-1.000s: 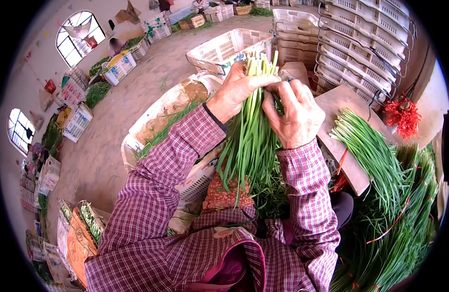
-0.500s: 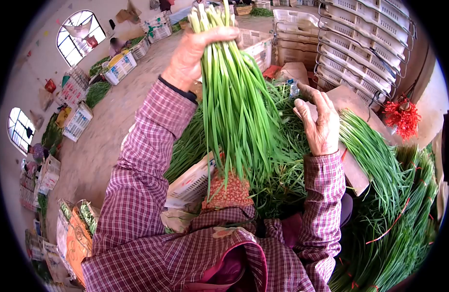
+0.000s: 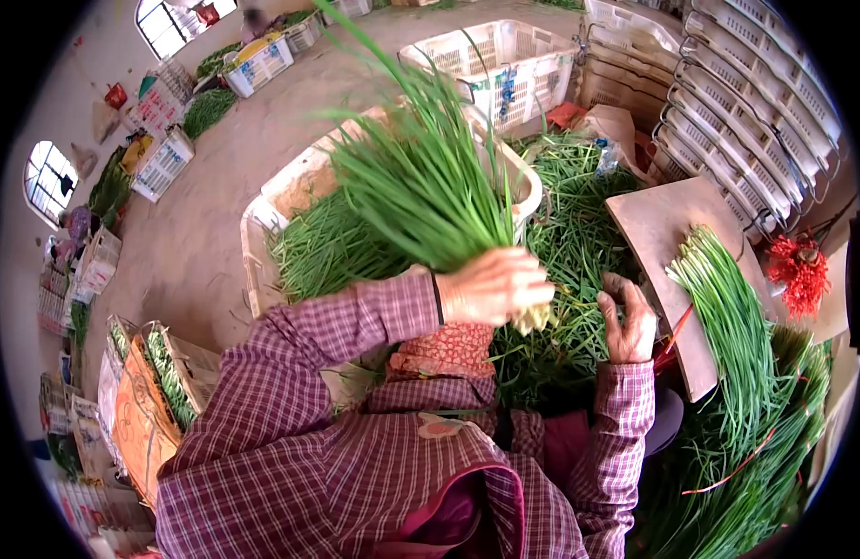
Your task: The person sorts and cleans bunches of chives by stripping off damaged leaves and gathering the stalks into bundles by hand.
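My left hand (image 3: 495, 287) is wrapped round a bunch of long green stalks (image 3: 430, 177) near its pale ends. The leafy tops, blurred by motion, point up and left over a white crate (image 3: 262, 228) that holds more greens (image 3: 332, 242). To the right, my right hand (image 3: 627, 321) is raised with fingers curved and apart, nothing in it. It hovers over loose leaves (image 3: 579, 224), left of a board (image 3: 649, 224) on which a bundle of stalks (image 3: 718, 279) lies.
An empty white crate (image 3: 541, 84) stands ahead, beside stacked crates (image 3: 737, 121) at the right. Red ties (image 3: 798, 275) hang at the far right, above tied green bundles (image 3: 746, 494). An orange bag (image 3: 146, 419) is at lower left. Another person (image 3: 255, 25) sits far back.
The bunch has swung over and down in my left hand, from tops hanging down to tops pointing up. My right hand has moved lower. The view has shifted.
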